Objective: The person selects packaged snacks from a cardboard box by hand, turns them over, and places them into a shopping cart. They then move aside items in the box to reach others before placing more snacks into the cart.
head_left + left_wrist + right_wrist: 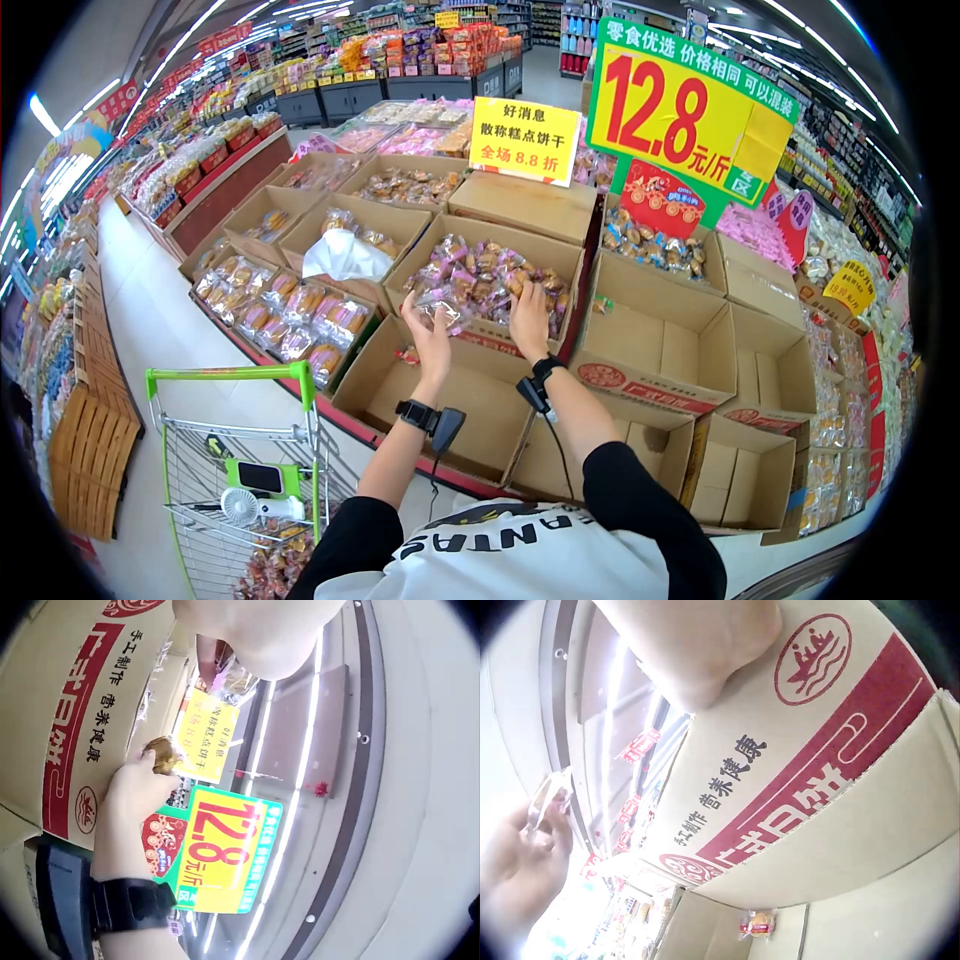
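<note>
A cardboard box (572, 262) holds a heap of small pastries (478, 262) in clear and purplish wrappers. At its front left, my left hand (430, 338) pinches a clear-wrapped packet (553, 796) between thumb and fingers; glare hides its contents. My right hand (530, 318) reaches over the front wall at the right side of the heap. Its fingers curl at a brown wrapped pastry (163, 755), which the left wrist view shows at the fingertips.
Nearer me is a low cardboard box (470, 400) with a small wrapped pastry (761, 924) in it. Packaged buns (290, 310) fill a box at left. Price signs (690, 110) stand behind. A shopping cart (235, 440) is at lower left.
</note>
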`<state>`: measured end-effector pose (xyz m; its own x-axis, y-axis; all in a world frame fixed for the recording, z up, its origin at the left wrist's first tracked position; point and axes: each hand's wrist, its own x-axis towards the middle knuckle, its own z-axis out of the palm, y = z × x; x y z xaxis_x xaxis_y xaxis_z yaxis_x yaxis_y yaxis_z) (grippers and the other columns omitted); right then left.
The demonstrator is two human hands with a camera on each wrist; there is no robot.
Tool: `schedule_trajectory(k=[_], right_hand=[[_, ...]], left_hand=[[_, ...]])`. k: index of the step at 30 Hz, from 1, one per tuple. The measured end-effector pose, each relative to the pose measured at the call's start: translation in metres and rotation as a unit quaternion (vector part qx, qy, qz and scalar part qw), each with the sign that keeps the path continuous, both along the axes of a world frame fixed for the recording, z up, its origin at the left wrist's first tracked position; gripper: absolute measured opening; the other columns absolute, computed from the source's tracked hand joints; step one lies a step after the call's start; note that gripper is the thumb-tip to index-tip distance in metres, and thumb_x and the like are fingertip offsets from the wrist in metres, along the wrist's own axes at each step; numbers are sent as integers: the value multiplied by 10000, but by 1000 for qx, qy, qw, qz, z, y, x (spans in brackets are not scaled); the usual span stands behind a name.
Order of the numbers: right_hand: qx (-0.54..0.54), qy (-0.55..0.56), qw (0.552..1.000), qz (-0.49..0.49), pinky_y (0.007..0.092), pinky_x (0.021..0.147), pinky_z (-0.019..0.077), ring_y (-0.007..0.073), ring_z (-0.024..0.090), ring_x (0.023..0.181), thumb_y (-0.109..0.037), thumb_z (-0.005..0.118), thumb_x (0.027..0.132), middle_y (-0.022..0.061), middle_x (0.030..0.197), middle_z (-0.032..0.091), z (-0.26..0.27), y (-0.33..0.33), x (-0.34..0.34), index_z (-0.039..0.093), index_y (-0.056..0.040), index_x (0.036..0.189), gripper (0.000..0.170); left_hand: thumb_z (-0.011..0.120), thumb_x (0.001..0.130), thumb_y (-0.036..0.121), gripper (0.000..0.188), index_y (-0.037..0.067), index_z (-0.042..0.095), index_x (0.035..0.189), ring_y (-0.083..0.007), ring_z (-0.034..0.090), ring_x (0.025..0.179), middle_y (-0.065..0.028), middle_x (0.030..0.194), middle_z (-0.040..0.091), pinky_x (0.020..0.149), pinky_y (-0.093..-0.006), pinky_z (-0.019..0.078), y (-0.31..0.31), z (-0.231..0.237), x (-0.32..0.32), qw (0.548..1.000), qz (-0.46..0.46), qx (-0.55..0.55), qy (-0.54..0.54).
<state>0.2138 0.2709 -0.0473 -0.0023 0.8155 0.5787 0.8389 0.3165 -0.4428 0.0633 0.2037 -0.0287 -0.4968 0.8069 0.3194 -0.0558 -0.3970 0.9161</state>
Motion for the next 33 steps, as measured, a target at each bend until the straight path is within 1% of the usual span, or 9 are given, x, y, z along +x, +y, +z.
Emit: schedule_trajectory(k=[5, 8, 10, 11, 14, 15, 18, 25, 33], right_hand=[[31, 37, 999, 21, 405, 726, 428, 325, 438, 953, -129, 500, 781, 162, 1028, 427, -4, 4, 0, 372, -20, 1072, 336], [95, 82, 989, 79, 371, 700, 429, 312, 484, 877, -115, 539, 762, 167, 939, 483, -4, 0, 11, 418, -21, 1017, 298], [-80, 220, 966, 110, 279, 656, 402, 198, 501, 722, -125, 569, 769, 98, 811, 509, 8, -11, 9, 449, -16, 939, 236], [-82, 216, 967, 111, 279, 656, 402, 198, 501, 722, -125, 569, 769, 98, 811, 509, 10, -17, 8, 449, -16, 939, 236], [-110, 414, 859, 282, 215, 649, 412, 85, 509, 731, -92, 599, 754, 29, 804, 529, 36, -51, -4, 446, -14, 904, 228], [-117, 413, 855, 290, 215, 649, 412, 85, 509, 731, -92, 599, 754, 29, 804, 529, 48, -66, -7, 446, -14, 904, 228], [-176, 522, 750, 365, 215, 695, 410, 91, 506, 765, -54, 580, 755, 32, 825, 522, 79, -104, -14, 438, -20, 868, 185], [-212, 538, 703, 414, 223, 735, 401, 97, 505, 801, -46, 561, 755, 47, 871, 526, 116, -143, -21, 443, -34, 847, 150], [-217, 488, 698, 477, 243, 788, 392, 109, 495, 901, -8, 605, 719, 47, 935, 514, 122, -171, -30, 463, -6, 970, 288]], left_hand=[[454, 827, 41, 486, 44, 192, 1236, -145, 449, 920, -112, 1045, 407, 799, -259, 377, -60, 15, -10, 1000, -11, -11, -20], [451, 819, 26, 506, 67, 182, 1245, -149, 457, 933, -102, 1016, 439, 792, -264, 391, -96, 39, -8, 997, -19, -38, -66], [471, 775, -10, 566, 88, 180, 1251, -156, 452, 955, -107, 1041, 436, 800, -266, 388, -110, 39, -15, 997, -21, -10, -75], [478, 761, -20, 587, 94, 178, 1253, -160, 449, 966, -109, 1053, 434, 808, -265, 384, -119, 44, -18, 997, -25, 7, -73], [511, 734, -31, 658, 94, 153, 1272, -168, 453, 989, -116, 1072, 459, 835, -281, 372, -141, 60, -22, 997, 7, 19, -73], [505, 738, -27, 655, 81, 151, 1278, -180, 458, 998, -136, 1100, 463, 846, -298, 374, -148, 67, -22, 997, 14, 23, -71], [558, 708, -37, 681, 81, 193, 1271, -133, 460, 953, -83, 1021, 485, 803, -252, 381, -161, 78, -27, 996, 6, 24, -84], [590, 688, -37, 602, 0, 291, 1209, -134, 448, 967, -80, 1074, 465, 820, -242, 382, -185, 105, -20, 992, -13, 51, -112], [565, 678, -98, 349, 1, 473, 1000, -186, 448, 1018, -99, 1089, 458, 839, -299, 410, -217, 124, -28, 994, 29, 89, 61]])
